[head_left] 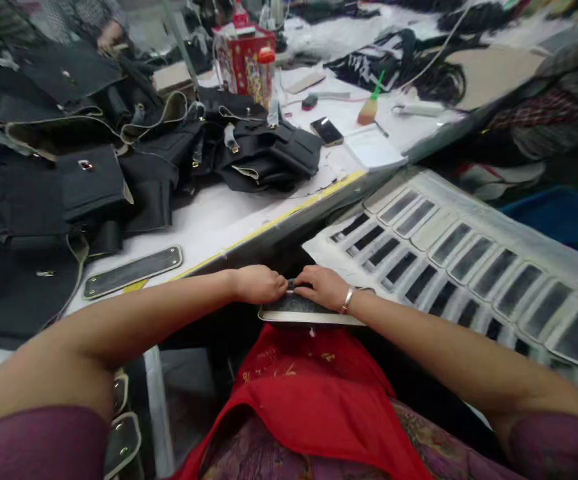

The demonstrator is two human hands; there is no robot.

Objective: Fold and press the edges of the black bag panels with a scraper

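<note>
Both of my hands meet above my lap at a dark, pale-edged panel [293,305], which looks like a leather bag part. My left hand [260,284] is closed in a pinch at the panel's far left; whatever sits between its fingertips is too small to name. Over the panel's upper side bends my right hand [325,288], fingers curled and gripping it, with a silver bangle at the wrist. The two sets of fingertips almost touch. On the table edge to the left lies a similar dark strip [133,272] with rivets at its ends.
Black bags [93,173] with metal clasps crowd the left of the table [209,227]. At right, a pale sheet [339,250] carries rows of dark pieces. Farther back are a phone [327,131], a glue bottle [370,107] and a red box [241,60]. Another person's hand [111,36] shows top left.
</note>
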